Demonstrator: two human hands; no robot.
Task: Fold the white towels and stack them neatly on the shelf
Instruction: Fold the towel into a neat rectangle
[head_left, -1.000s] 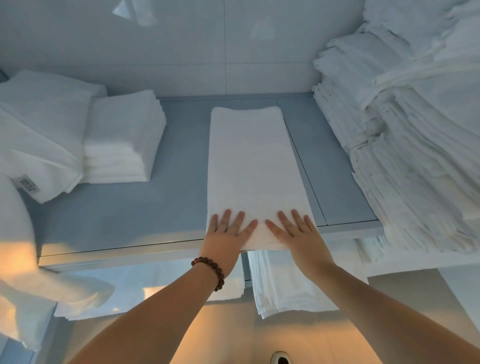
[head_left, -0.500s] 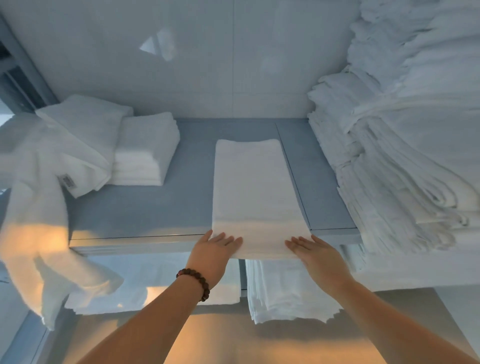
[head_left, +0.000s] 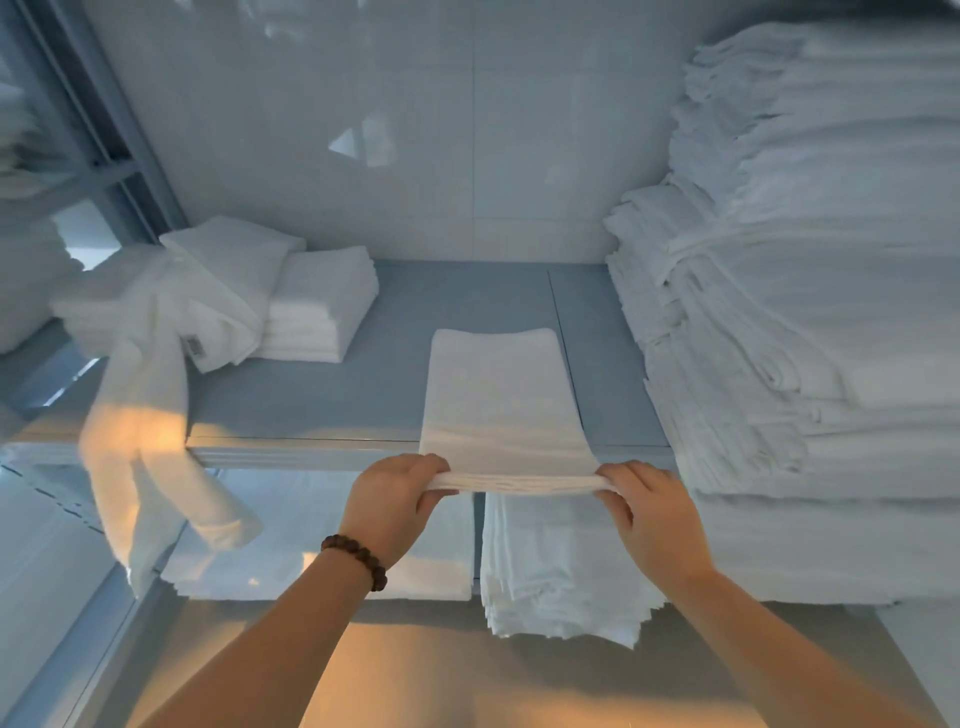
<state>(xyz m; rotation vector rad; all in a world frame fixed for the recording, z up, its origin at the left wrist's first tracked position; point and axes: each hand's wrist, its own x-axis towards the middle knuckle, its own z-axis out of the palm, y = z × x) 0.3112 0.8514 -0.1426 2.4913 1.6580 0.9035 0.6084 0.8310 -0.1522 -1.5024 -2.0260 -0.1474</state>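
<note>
One loose towel (head_left: 140, 467): far left, bunched on the end of the shelf (head_left: 322, 400), its tail hanging down past the front edge; a small tag shows on it.
Small folded stack (head_left: 322, 306): left back of the shelf, touching the loose towel's bunched upper part.
Lower layer (head_left: 322, 551): flat white towels on the level below, left of centre.
Left grip (head_left: 389, 499): my fingers curl over the near-left corner of the folded towel with the thumb beneath, pinching it; a brown bead bracelet (head_left: 358, 558) sits on that wrist.
Folded towel (head_left: 501, 400): a long narrow strip in the middle of the shelf, running from the front edge toward the back wall; its layered near end juts past the front edge, held between my two grips.
Lower stack (head_left: 561, 571): folded towels on the level below, right under that near end.
Right grip (head_left: 649, 514): pinching the near-right corner, fingers on top, thumb under.
Tall pile (head_left: 805, 312): folded white towels filling the right end of the shelf and rising high, near the strip but apart from it.
</note>
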